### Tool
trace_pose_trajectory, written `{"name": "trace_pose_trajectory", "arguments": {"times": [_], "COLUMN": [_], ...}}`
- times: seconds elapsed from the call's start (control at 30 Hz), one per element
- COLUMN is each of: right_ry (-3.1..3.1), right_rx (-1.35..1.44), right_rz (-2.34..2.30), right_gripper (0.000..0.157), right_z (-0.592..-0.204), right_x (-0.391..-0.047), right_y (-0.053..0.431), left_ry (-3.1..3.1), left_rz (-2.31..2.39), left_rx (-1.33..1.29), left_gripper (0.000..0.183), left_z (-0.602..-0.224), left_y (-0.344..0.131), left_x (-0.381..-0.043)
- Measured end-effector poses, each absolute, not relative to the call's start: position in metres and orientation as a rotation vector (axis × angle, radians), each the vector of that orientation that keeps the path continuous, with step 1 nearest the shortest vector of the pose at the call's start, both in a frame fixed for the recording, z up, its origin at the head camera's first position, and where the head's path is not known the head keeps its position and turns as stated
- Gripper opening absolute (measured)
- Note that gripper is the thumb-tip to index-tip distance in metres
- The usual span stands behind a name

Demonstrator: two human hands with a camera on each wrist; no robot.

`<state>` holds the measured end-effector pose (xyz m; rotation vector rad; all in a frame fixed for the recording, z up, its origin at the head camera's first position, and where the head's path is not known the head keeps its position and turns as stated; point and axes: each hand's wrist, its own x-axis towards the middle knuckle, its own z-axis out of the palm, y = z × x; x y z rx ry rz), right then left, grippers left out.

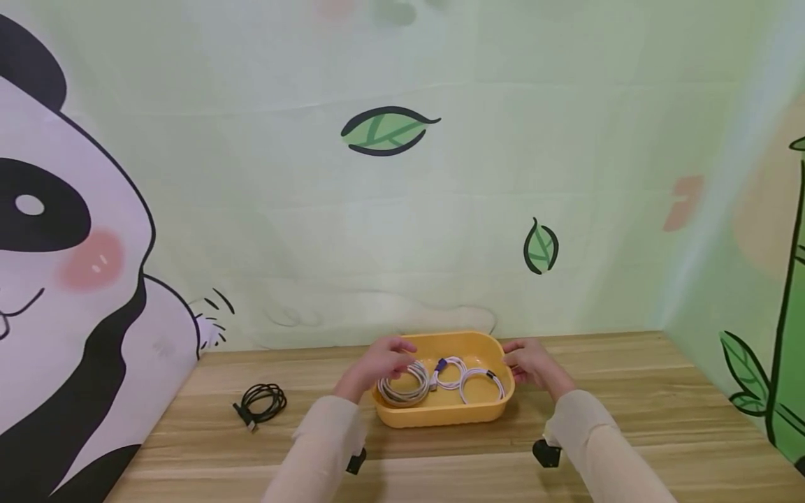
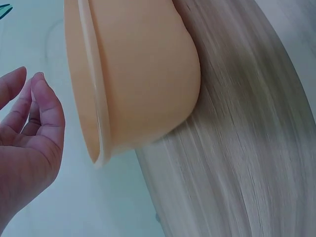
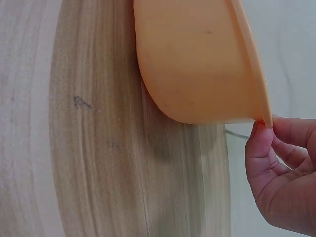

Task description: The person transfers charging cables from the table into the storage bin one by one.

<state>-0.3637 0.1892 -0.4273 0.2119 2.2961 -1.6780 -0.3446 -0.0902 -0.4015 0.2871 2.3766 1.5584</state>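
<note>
A yellow plastic basket (image 1: 443,417) sits on the wooden table, holding a thick grey-white coiled cable (image 1: 402,399), a white cable with a dark blue plug (image 1: 441,365) and another thin white coil (image 1: 483,374). At the basket's right end, my right hand (image 1: 532,360) pinches the rim between thumb and fingers, as the right wrist view shows. My left hand (image 1: 379,362) hovers over the left end, fingers loosely bent and holding nothing. In the left wrist view a gap separates that hand from the basket rim (image 2: 98,98).
A black coiled cable (image 1: 267,403) lies on the table (image 1: 207,447) to the left of the basket. Close behind the table hangs a pale green backdrop (image 1: 283,209) printed with a panda and leaves. Black wrist devices (image 1: 546,454) sit under both sleeves.
</note>
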Motion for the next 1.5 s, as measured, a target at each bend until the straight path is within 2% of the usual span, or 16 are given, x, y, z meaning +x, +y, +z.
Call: {"name": "trace_pose_trajectory", "arguments": {"times": [0.77, 1.03, 1.5], "right_ry": [2.299, 2.288, 2.284], "right_rx": [0.219, 0.205, 0.183], "right_rz": [-1.682, -1.688, -1.681], "right_gripper": [0.032, 0.033, 0.032], "right_z": [-0.429, -0.429, -0.429], "right_x": [-0.365, -0.364, -0.364], "right_y": [0.189, 0.190, 0.190], "left_ry": [2.381, 2.378, 2.434], "left_rz": [1.696, 1.745, 1.724], "left_rx": [0.125, 0.094, -0.028], "left_gripper": [0.021, 0.028, 0.025], "left_z": [-0.412, -0.419, -0.426], "left_y": [-0.127, -0.139, -0.165], "left_x": [-0.341, -0.339, -0.333]}}
